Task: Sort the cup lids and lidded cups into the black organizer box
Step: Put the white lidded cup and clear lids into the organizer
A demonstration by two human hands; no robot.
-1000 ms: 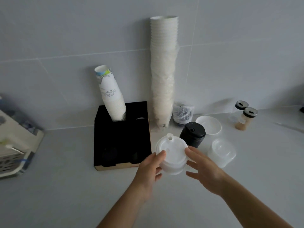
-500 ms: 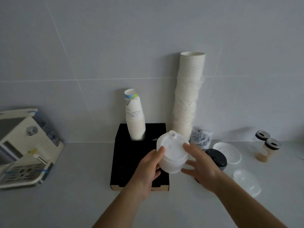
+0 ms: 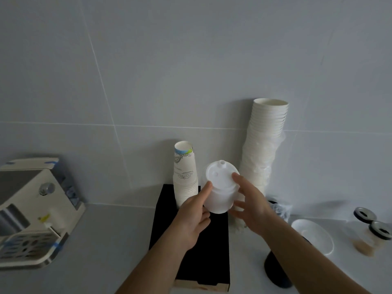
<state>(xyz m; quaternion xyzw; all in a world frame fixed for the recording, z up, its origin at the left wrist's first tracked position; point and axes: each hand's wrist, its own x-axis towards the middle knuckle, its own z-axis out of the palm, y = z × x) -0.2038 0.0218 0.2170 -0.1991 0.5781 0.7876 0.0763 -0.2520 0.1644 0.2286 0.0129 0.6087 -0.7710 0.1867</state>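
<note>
I see my left hand (image 3: pixel 192 217) and right hand (image 3: pixel 252 205) clamped around a smooth white lidded cup (image 3: pixel 221 188), tilted above the matte black box (image 3: pixel 203 247), ribbed paper cup stack (image 3: pixel 184 177) standing in its far corner, glossy grey table (image 3: pixel 101 247)

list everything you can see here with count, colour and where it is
lid stack: one, white, held in both hands above the box
box: one, black, on the counter at centre
printed cups: one stack, white with blue-green print, standing in the box's far left corner
plain cups: one tall stack, white, against the wall right of the box
dark cup: one, black, on the counter, mostly hidden by the right arm
dish: one, white, on the counter at right
jars: two, clear with dark lids, far right
bag: one, clear, at the base of the plain cups
machine: one, cream, far left
left hand: on the stack's left side
right hand: on the stack's right side
</note>
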